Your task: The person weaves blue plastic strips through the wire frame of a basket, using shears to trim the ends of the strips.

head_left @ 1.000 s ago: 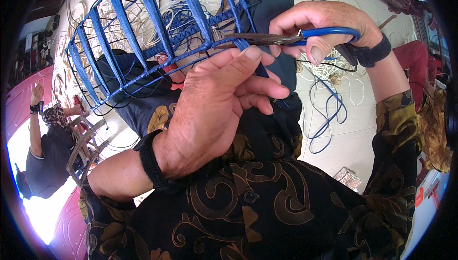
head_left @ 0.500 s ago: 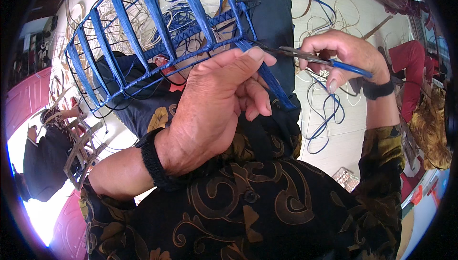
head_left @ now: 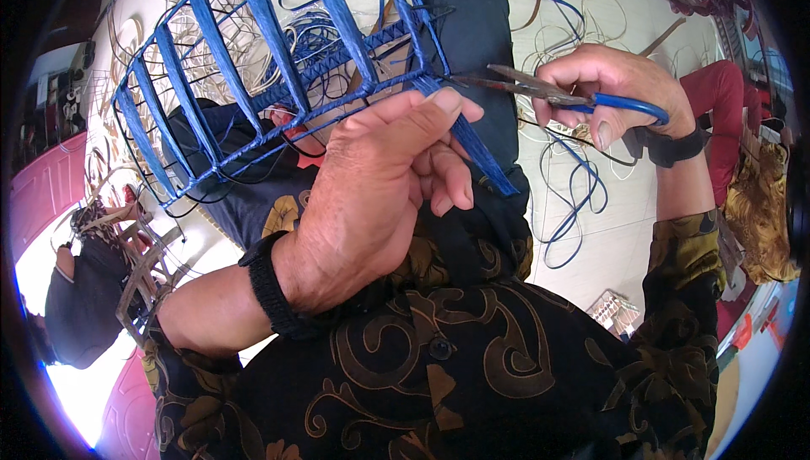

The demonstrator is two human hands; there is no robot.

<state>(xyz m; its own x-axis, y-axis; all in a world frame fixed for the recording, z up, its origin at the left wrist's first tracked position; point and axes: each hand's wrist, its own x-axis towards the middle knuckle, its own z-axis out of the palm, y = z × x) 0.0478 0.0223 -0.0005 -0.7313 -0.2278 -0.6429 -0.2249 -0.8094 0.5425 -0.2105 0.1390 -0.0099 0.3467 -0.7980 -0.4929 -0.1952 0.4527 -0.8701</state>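
Left hand (head_left: 371,181): pinching a flat blue strip (head_left: 485,158), its end slanting over a dark-trousered leg (head_left: 468,25). Right hand (head_left: 624,93): curled round blue-handled scissors (head_left: 554,95), blades parted. Blue-wrapped openwork frame (head_left: 268,34): beyond the left hand. Blue cord (head_left: 595,175): looped on pale floor (head_left: 629,228).

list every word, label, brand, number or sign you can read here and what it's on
No text can be read.
Scissors: no lettering visible.
Blue strip: no lettering visible.
Blue-wrapped frame: no lettering visible.
Black shirt: scroll pattern, no writing visible.
Small patterned object on the floor: too small to tell.
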